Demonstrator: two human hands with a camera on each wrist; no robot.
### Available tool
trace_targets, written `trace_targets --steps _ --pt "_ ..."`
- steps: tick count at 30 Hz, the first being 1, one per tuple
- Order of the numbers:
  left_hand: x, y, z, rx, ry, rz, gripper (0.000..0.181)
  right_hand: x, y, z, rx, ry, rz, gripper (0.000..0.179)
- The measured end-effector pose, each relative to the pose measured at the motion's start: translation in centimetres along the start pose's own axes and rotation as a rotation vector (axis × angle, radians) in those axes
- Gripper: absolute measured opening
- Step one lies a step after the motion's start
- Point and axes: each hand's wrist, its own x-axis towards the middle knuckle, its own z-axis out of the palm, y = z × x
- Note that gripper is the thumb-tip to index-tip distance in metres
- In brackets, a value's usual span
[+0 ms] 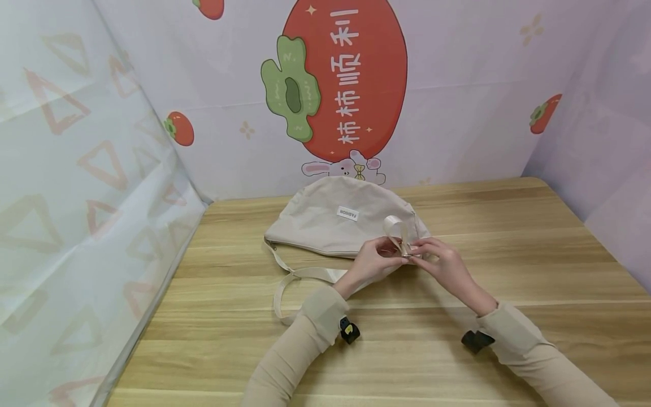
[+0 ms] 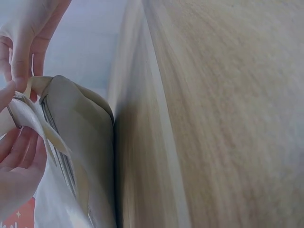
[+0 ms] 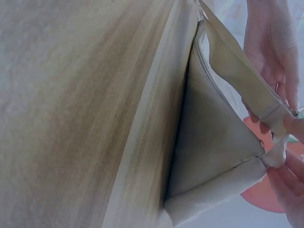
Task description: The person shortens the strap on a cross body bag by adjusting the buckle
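Observation:
A beige fabric shoulder bag (image 1: 325,220) with a small white label lies on the table, its zipper edge toward me. My left hand (image 1: 371,263) and right hand (image 1: 450,271) meet at the bag's right end, fingertips nearly together. Between them they pinch the flat strap (image 2: 57,137) at a small slider buckle (image 1: 406,254). A strap loop (image 1: 394,223) stands up above the fingertips. In the right wrist view, the strap (image 3: 237,71) runs from the bag's far corner to the fingers. The fingers partly hide the buckle.
The wooden table (image 1: 407,362) carries the bag near its back edge. A slack strap length (image 1: 281,299) curls on the wood at the bag's left. Behind hangs a printed cloth (image 1: 458,113), and another cloth (image 1: 76,226) borders the left side.

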Motion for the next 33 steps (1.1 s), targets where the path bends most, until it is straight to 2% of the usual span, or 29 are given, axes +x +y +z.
trace_targets --steps 7,10,15,19,24,28,33 --pt "-1.2 2.7 -0.3 0.055 0.015 -0.008 0.032 0.1 0.0 -0.1 0.010 0.013 -0.009 0.027" --pt "-1.5 3.1 -0.3 0.068 0.029 -0.015 0.034 0.1 0.0 -0.1 0.016 0.016 -0.015 0.028" --pt "-0.9 1.3 -0.5 0.065 0.028 -0.003 0.036 0.1 0.1 -0.2 0.032 0.017 -0.019 0.029" --pt "-0.7 -0.1 -0.9 0.111 0.018 0.026 0.034 0.1 0.2 -0.3 0.040 0.011 -0.016 0.029" --pt "-1.2 -0.5 -1.8 0.200 0.004 0.064 0.031 0.1 0.2 -0.5 0.045 0.005 0.000 0.028" --pt "-1.8 -0.7 -2.7 0.264 -0.012 0.069 0.031 0.0 0.2 -0.6 0.051 0.000 0.013 0.028" --pt "-2.6 -1.0 -3.9 0.286 -0.019 0.059 0.031 -0.1 0.4 -0.7 0.057 0.002 0.013 0.029"
